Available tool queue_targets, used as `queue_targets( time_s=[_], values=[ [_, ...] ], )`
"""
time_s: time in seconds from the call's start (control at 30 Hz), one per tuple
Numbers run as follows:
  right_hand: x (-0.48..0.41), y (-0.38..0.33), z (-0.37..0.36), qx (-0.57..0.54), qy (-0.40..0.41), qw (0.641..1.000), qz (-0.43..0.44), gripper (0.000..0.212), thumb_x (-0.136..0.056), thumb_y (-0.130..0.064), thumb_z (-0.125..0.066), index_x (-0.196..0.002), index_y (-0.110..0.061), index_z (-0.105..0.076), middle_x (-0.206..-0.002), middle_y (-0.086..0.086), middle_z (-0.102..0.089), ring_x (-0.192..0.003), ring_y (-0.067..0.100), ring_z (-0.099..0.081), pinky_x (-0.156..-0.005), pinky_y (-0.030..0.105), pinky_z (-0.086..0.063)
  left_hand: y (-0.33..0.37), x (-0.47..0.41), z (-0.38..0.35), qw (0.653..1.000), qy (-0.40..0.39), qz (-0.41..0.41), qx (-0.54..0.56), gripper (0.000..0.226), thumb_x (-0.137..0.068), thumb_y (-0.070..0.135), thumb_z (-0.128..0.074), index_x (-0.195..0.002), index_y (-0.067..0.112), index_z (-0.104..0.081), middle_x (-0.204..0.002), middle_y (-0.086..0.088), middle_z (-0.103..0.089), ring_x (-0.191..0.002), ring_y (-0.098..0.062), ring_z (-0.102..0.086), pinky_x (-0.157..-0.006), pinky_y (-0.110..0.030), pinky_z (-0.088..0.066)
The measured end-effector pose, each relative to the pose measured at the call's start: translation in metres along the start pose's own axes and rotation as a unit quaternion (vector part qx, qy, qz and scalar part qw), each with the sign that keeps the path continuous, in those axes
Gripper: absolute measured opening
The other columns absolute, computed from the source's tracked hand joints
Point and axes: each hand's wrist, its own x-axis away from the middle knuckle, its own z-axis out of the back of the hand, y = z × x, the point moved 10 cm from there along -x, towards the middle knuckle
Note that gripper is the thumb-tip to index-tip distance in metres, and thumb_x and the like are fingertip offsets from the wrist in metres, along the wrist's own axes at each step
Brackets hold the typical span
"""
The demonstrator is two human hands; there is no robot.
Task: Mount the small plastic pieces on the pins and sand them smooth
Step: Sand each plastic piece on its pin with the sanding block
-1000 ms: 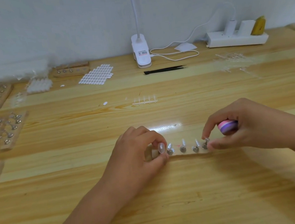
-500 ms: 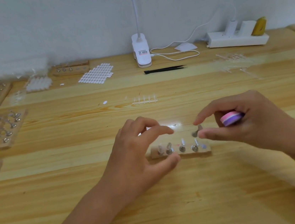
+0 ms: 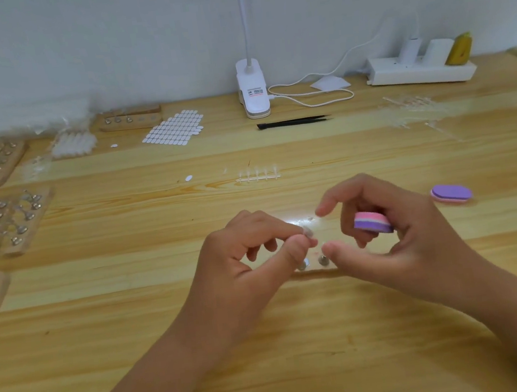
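Note:
My left hand [image 3: 252, 258] pinches a small metal pin [image 3: 307, 232] between thumb and forefinger, just above the table. My right hand [image 3: 395, 231] grips a pink and purple sanding block [image 3: 372, 222] with its curled back fingers, while its forefinger and thumb stand apart beside the pin. The wooden pin block [image 3: 315, 270] lies under both hands, mostly hidden; two pin heads show in the gap. Whether a plastic piece sits on the held pin is too blurred to tell.
A second purple sanding block [image 3: 451, 193] lies at the right. A clear strip of plastic pieces [image 3: 258, 174] lies behind the hands. Farther back are black tweezers [image 3: 293, 122], a clip lamp [image 3: 253, 95], a sticker sheet [image 3: 174, 129] and a power strip [image 3: 420, 68]. Wooden pin blocks [image 3: 0, 224] crowd the left edge.
My right hand pulled a pin out of the block's right end and lifted it. My left hand let go of the block and now pinches that pin.

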Motion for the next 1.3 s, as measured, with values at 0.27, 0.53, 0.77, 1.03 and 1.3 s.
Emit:
queue_targets(
  time_s=[0.27, 0.53, 0.77, 1.03, 1.3],
  values=[
    [0.002, -0.017, 0.002, 0.097, 0.065, 0.990, 0.075, 0.012, -0.087, -0.026, -0.069, -0.099, -0.027, -0.067, -0.077, -0.034, -0.048, -0.068, -0.007, -0.050, -0.070, 0.005, -0.036, 0.001, 0.001, -0.003, 1.000, -0.007, 0.012, 0.016, 0.010, -0.084, 0.034, -0.067, -0.089, 0.031, -0.075, -0.080, 0.020, -0.068, -0.070, -0.013, -0.052, -0.065, -0.038, -0.047],
    [0.007, -0.016, 0.008, 0.082, 0.124, 0.987, 0.065, 0.010, -0.089, -0.025, -0.066, -0.098, -0.028, -0.067, -0.065, -0.012, -0.057, -0.058, 0.009, -0.057, -0.061, 0.014, -0.042, 0.013, 0.001, 0.004, 0.999, 0.021, -0.034, -0.029, 0.032, -0.071, 0.036, -0.080, -0.102, 0.034, -0.071, -0.088, 0.014, -0.070, -0.078, -0.014, -0.057, -0.063, -0.026, -0.046],
    [0.007, -0.012, 0.004, 0.039, 0.129, 0.990, 0.032, 0.008, -0.088, -0.028, -0.067, -0.095, -0.031, -0.067, -0.068, -0.005, -0.057, -0.056, 0.011, -0.054, -0.059, 0.010, -0.040, 0.017, 0.001, 0.010, 0.997, 0.054, -0.038, 0.029, 0.036, -0.067, 0.024, -0.085, -0.102, 0.024, -0.074, -0.094, 0.012, -0.073, -0.079, -0.016, -0.062, -0.064, -0.021, -0.046],
    [0.006, 0.007, -0.006, -0.012, 0.030, 0.999, -0.017, 0.021, -0.086, -0.021, -0.034, -0.101, -0.017, -0.048, -0.085, -0.006, -0.047, -0.072, 0.015, -0.043, -0.061, 0.022, -0.038, 0.006, 0.001, 0.007, 0.997, 0.035, 0.017, 0.072, 0.030, -0.063, 0.014, -0.087, -0.089, 0.022, -0.074, -0.086, 0.003, -0.072, -0.078, -0.015, -0.062, -0.063, -0.024, -0.046],
    [0.001, -0.015, 0.003, 0.069, 0.076, 0.989, 0.109, 0.028, -0.091, -0.014, -0.067, -0.118, -0.020, -0.065, -0.120, 0.002, -0.059, -0.111, 0.008, -0.061, -0.095, 0.017, -0.046, -0.004, 0.002, 0.010, 0.995, 0.064, 0.059, 0.050, 0.030, -0.059, 0.010, -0.086, -0.081, 0.026, -0.074, -0.076, 0.012, -0.069, -0.067, -0.005, -0.056, -0.061, -0.018, -0.045]
  ],
)
